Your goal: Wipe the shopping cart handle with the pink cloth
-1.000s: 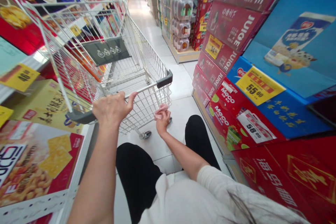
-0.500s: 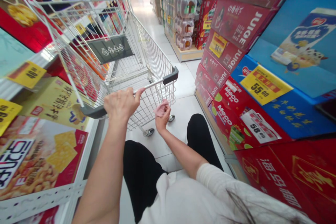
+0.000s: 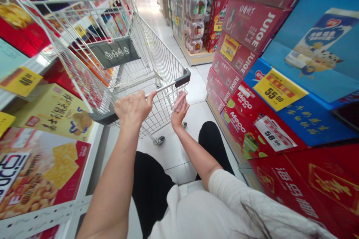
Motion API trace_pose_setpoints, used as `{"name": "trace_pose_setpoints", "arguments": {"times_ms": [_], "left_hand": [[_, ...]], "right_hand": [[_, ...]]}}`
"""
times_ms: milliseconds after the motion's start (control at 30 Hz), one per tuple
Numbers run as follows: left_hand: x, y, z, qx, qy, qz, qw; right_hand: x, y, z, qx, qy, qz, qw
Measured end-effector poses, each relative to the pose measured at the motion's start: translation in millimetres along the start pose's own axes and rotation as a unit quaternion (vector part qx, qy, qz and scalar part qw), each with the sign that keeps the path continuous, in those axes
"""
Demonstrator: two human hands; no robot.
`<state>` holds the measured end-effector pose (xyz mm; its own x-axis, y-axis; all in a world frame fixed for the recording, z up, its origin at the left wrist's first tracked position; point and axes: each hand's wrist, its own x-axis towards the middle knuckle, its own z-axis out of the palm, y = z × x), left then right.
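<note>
A wire shopping cart (image 3: 157, 48) with grey corner pieces stands in front of me, angled to the left. My left hand (image 3: 133, 108) is wrapped round the bar along the cart's near edge. In my right hand (image 3: 179, 115) is a crumpled pink cloth (image 3: 180, 101), gripped close to the cart's near right corner. Whether that hand also touches the cart, I cannot tell. The cart's basket shows a dark grey panel (image 3: 114, 53) with white round symbols.
Stacked red juice cartons (image 3: 246, 18) and a blue milk carton (image 3: 316, 44) line the right side. Boxed snacks (image 3: 42, 164) fill the left shelf close to the cart. A pallet with bottle packs (image 3: 195, 31) stands ahead beside the tiled aisle floor (image 3: 153, 3).
My right hand has moved up and slightly right with the pink cloth. The left hand stays on the bar. The shelves and cart have shifted slightly left in view.
</note>
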<state>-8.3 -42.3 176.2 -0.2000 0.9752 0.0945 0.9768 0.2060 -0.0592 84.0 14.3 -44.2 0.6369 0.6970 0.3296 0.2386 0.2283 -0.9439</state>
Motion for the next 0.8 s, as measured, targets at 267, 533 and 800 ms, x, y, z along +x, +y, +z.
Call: {"name": "trace_pose_setpoints", "arguments": {"times_ms": [267,533,800], "left_hand": [[-1,16,1,-0.003,0.013,-0.002,1.0],[-3,-53,-32,-0.01,0.003,0.018,1.0],[1,-61,-25,0.004,-0.114,-0.002,0.993]], "right_hand": [[-118,-12,8,0.045,-0.182,-0.114,0.976],[-13,-10,-13,0.001,-0.005,0.003,1.0],[-105,-18,21,0.025,-0.143,-0.077,0.986]]}}
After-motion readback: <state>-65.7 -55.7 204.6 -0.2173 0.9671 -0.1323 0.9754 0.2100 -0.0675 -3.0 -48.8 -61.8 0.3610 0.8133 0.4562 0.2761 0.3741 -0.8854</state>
